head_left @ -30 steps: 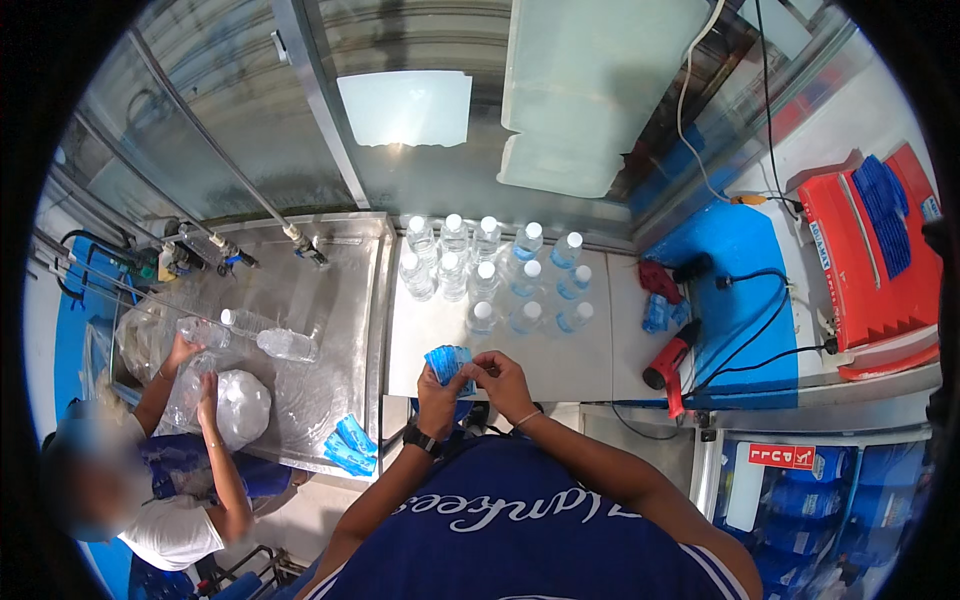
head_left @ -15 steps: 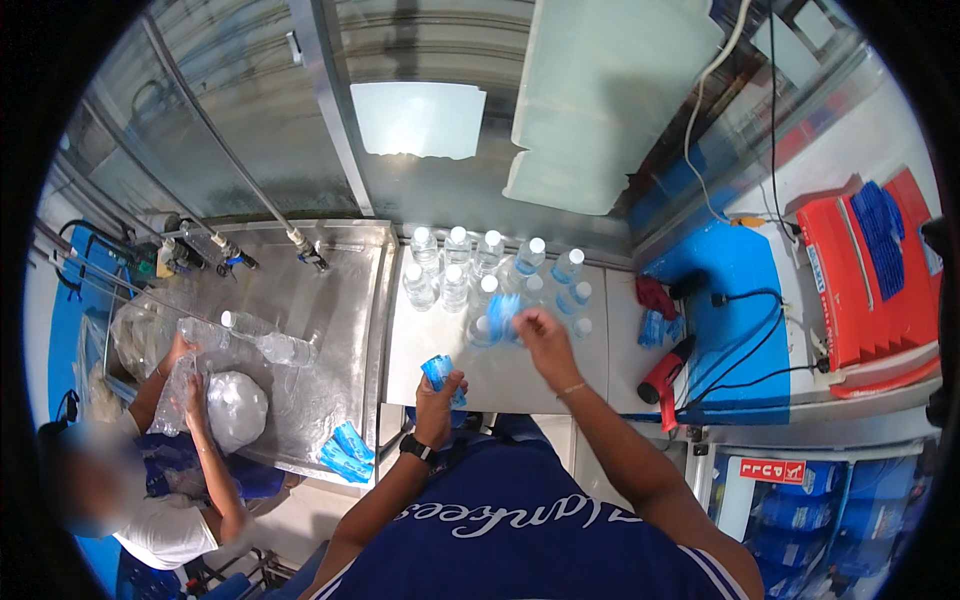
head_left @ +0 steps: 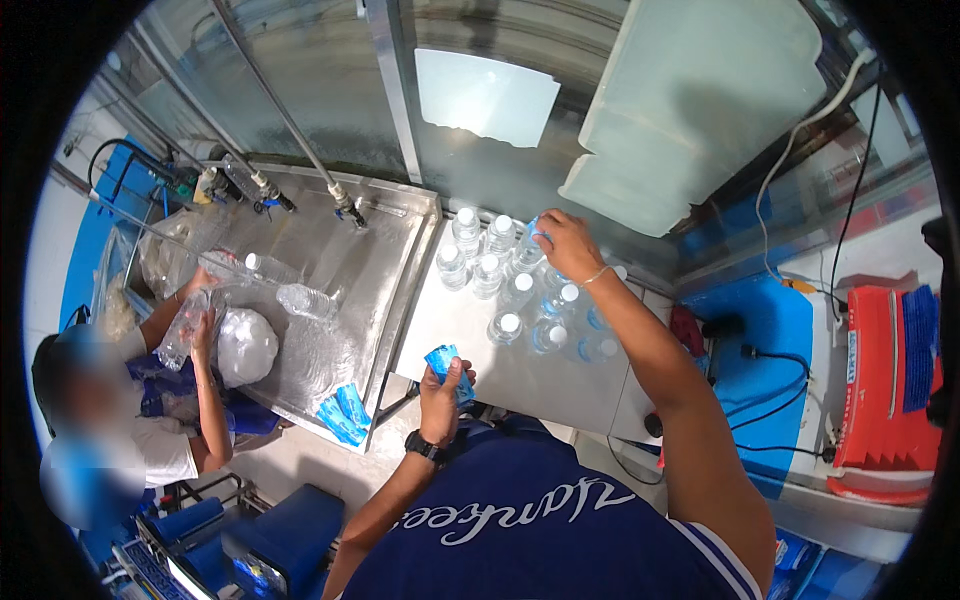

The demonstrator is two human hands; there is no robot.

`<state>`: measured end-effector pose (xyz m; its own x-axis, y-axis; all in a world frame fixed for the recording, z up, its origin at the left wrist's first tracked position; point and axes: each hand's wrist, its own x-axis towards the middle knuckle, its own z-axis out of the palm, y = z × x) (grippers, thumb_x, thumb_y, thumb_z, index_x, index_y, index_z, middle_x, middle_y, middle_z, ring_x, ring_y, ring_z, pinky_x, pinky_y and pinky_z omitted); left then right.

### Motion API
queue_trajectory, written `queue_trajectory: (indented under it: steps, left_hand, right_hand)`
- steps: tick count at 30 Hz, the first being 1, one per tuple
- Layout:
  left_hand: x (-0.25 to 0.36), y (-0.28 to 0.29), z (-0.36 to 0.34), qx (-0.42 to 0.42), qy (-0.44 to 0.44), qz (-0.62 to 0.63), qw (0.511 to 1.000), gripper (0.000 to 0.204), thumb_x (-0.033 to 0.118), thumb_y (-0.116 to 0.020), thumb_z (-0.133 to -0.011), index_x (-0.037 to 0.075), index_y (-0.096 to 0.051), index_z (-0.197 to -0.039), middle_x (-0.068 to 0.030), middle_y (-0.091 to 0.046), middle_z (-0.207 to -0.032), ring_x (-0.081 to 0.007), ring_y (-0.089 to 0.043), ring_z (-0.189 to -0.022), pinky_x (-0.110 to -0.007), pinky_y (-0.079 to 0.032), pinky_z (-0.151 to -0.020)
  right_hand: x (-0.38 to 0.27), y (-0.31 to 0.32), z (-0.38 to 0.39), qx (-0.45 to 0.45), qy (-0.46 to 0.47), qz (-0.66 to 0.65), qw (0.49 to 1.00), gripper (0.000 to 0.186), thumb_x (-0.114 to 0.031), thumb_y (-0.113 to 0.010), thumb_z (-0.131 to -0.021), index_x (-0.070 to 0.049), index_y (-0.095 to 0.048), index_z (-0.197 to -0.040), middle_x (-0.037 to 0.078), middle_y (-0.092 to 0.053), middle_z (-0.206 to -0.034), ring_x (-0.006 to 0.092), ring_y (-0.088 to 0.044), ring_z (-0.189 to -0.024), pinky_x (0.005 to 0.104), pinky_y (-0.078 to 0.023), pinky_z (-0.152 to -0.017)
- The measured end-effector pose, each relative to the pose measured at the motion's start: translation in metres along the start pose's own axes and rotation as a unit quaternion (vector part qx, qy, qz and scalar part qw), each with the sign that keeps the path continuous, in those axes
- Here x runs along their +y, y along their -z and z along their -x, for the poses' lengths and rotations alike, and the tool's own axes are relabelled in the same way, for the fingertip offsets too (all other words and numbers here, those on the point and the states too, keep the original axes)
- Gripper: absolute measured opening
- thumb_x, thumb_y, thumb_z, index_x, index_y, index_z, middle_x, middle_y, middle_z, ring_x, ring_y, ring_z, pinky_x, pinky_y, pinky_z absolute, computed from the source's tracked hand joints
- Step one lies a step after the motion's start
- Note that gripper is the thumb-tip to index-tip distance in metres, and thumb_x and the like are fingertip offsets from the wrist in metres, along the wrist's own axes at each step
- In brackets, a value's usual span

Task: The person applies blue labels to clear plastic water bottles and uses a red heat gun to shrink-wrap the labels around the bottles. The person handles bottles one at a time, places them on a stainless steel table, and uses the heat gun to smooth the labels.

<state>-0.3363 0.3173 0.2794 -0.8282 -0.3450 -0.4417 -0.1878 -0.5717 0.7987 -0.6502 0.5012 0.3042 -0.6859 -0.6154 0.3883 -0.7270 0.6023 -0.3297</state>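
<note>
Clear plastic water bottles with white caps [head_left: 488,276] stand in rows on the white tabletop. Over a bottle in the back row is my right hand [head_left: 572,250], its fingers closed on a blue label sleeve [head_left: 537,230] at that bottle's top. The hand partly hides the bottle, so how far the sleeve sits over it cannot be seen. My left hand [head_left: 440,400], near the front edge of the table, is closed around a bundle of blue label sleeves [head_left: 443,362]. Bottles at the right of the group, such as one near my forearm [head_left: 549,337], have bluish bands.
To the left, a metal sink table [head_left: 345,270] holds lying bottles [head_left: 308,302], a clear bulging bag [head_left: 246,345] and blue sleeves [head_left: 345,415]. A co-worker [head_left: 175,420] handles clear plastic there. Black cables [head_left: 780,353] and a red container [head_left: 880,380] are at right.
My right hand has moved from the front bottles to the back row with a blue sleeve. My left hand still grips its bundle. The view has turned, shifting the scene.
</note>
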Motion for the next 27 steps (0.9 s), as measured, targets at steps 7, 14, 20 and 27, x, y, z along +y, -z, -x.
queue_trajectory:
  steps: [7, 14, 20, 27]
  left_hand:
    - [-0.001, 0.001, 0.004, 0.042, -0.007, 0.025, 0.999, 0.028, 0.032, -0.068, -0.104, 0.008, -0.063, -0.119, -0.0072, -0.072, -0.102, -0.0171, -0.070, -0.090, -0.034, -0.058, -0.084]
    - [-0.012, -0.008, -0.002, 0.046, -0.004, 0.023, 0.999, 0.034, 0.034, -0.070, -0.103, 0.007, -0.062, -0.122, -0.0080, -0.072, -0.102, -0.0177, -0.070, -0.090, -0.035, -0.059, -0.084]
    - [-0.015, -0.021, -0.003, 0.048, -0.003, 0.037, 0.998, 0.031, 0.033, -0.070, -0.103, 0.007, -0.063, -0.118, -0.0085, -0.072, -0.102, -0.0175, -0.071, -0.089, -0.033, -0.059, -0.083]
    - [-0.012, -0.026, -0.004, 0.035, 0.011, 0.033, 0.999, 0.033, 0.030, -0.068, -0.104, 0.005, -0.060, -0.123, -0.0114, -0.072, -0.106, -0.0198, -0.072, -0.092, -0.036, -0.060, -0.087]
  right_hand:
    - [0.005, 0.024, -0.002, -0.121, 0.003, 0.085, 0.989, 0.015, -0.019, -0.077, -0.087, -0.011, -0.066, -0.094, 0.005, -0.069, -0.105, 0.0306, -0.066, -0.099, 0.0458, -0.046, -0.091]
    - [0.008, 0.016, -0.010, -0.093, 0.045, 0.048, 0.993, 0.026, -0.019, -0.082, -0.083, -0.009, -0.067, -0.101, 0.012, -0.064, -0.122, 0.0326, -0.064, -0.108, 0.0488, -0.046, -0.099]
    - [0.010, 0.002, -0.024, -0.261, 0.129, 0.126, 0.948, 0.032, -0.011, -0.077, -0.083, -0.004, -0.069, -0.113, 0.015, -0.066, -0.127, 0.0328, -0.065, -0.116, 0.0506, -0.046, -0.102]
    - [0.006, -0.035, -0.042, -0.330, 0.182, 0.273, 0.885, 0.020, -0.007, -0.070, -0.082, -0.008, -0.078, -0.101, 0.010, -0.075, -0.106, 0.0283, -0.071, -0.102, 0.0479, -0.049, -0.095]
